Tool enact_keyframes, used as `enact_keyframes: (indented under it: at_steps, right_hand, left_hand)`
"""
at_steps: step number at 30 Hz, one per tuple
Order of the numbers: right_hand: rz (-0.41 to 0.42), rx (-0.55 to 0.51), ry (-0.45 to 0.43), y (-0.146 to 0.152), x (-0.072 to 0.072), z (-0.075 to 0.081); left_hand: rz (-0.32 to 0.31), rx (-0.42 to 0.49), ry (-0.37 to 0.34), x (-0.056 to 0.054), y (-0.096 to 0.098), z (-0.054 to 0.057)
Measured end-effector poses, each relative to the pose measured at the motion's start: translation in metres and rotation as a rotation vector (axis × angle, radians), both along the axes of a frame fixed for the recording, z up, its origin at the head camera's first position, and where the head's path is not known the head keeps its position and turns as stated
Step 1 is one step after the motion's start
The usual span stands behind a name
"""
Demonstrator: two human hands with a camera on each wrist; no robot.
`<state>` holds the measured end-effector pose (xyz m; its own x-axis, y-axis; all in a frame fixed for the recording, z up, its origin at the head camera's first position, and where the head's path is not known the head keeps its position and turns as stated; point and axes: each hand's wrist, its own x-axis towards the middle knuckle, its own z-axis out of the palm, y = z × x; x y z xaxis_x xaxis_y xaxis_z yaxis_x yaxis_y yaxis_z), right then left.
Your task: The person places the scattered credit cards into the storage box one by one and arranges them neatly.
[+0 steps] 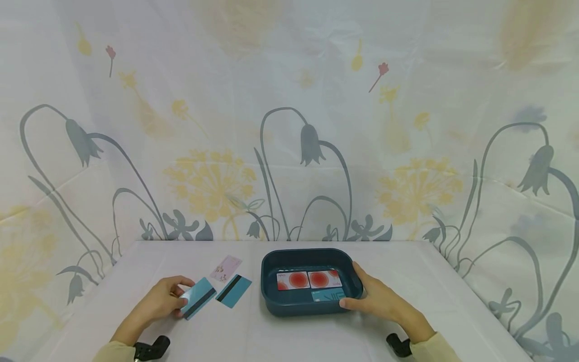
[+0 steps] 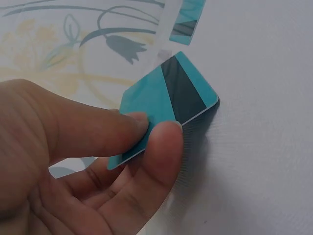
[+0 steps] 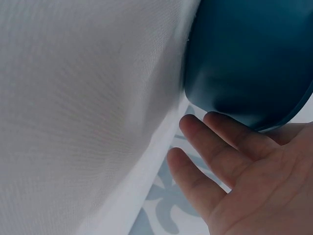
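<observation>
My left hand (image 1: 158,300) pinches a blue plastic card with a black magnetic stripe (image 1: 198,297) between thumb and fingers. In the left wrist view that card (image 2: 146,93) is tilted, one corner at or near the table. Beside it lies another blue striped card (image 1: 234,291), with a pink patterned card (image 1: 226,268) behind. My right hand (image 1: 384,300) touches the right end of a dark teal bin (image 1: 294,308), thumb at the near rim. Its fingers (image 3: 205,142) stretch out along the bin's outer wall. Two white-and-red cards (image 1: 293,280) and a blue card (image 1: 326,295) lie inside.
A white cloth covers the table (image 1: 398,261). Behind it hangs a pale curtain (image 1: 289,191) printed with grey and yellow flowers. Black wrist cameras (image 1: 153,348) are strapped to both forearms.
</observation>
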<state>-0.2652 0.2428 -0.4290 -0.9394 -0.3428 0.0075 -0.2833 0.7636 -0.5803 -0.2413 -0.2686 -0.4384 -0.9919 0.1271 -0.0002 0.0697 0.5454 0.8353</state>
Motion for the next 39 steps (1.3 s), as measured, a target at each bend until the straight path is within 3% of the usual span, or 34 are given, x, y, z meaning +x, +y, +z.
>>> enact_keyframes:
  at_steps: [8,16,22,39]
  right_hand:
    - [0.002,-0.008,0.002,0.000,-0.001,-0.001]
    - [-0.001,-0.011,-0.012,0.000,-0.001,-0.002]
    - [0.008,-0.013,-0.012,0.001,-0.002,-0.002]
    - [0.002,-0.015,-0.011,0.000,-0.001,-0.002]
  left_hand:
    - [-0.032,0.050,0.012,0.000,0.001,0.007]
    - [-0.093,0.079,0.076,-0.007,0.014,0.012]
    - [-0.135,0.052,0.134,-0.013,0.032,0.018]
    - [-0.159,-0.047,0.274,-0.030,0.079,0.043]
